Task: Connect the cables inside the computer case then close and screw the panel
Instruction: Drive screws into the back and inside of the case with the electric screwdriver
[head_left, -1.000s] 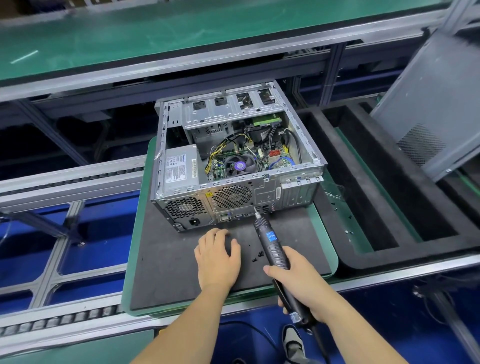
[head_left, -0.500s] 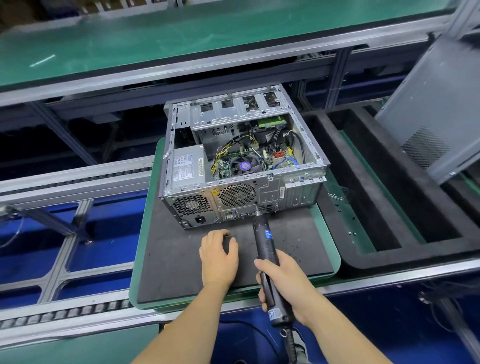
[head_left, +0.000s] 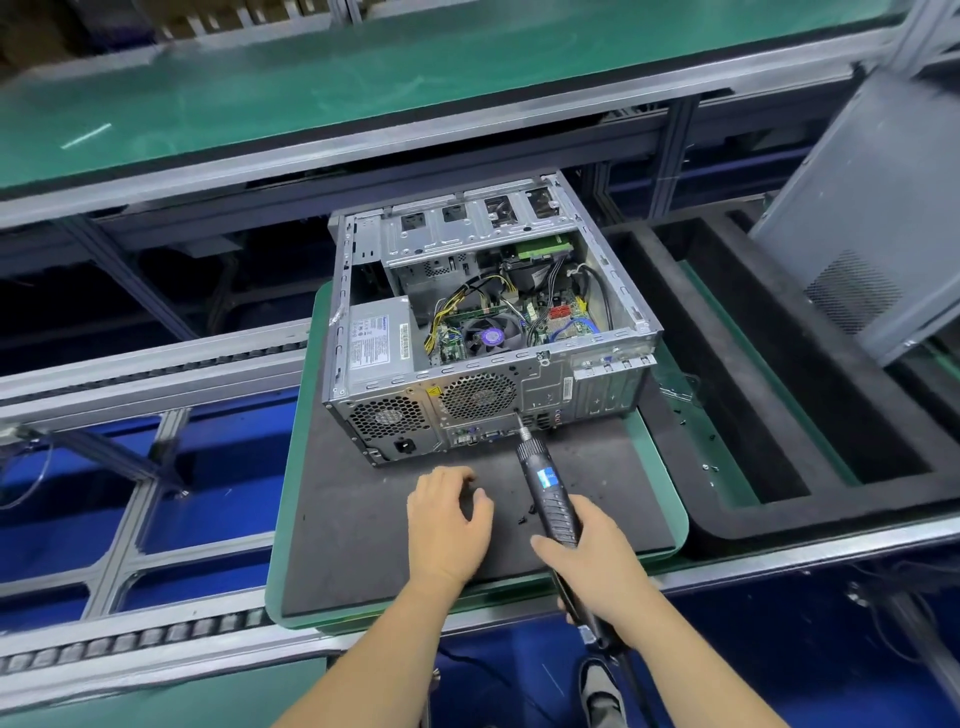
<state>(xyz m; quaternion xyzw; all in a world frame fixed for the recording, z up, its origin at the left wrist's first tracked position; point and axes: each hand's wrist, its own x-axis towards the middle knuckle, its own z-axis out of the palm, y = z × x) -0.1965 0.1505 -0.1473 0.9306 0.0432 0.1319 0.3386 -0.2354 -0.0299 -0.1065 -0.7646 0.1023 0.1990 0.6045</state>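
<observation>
Steel open case (head_left: 488, 332), right hand (head_left: 597, 561) gripping ribbed screwdriver (head_left: 548, 493); left hand (head_left: 447, 525) curled, empty

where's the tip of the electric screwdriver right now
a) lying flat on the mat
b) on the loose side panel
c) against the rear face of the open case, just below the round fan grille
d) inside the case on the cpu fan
c: the right hand grips the electric screwdriver, whose bit meets the back of the computer case just under the round fan grille.
</observation>
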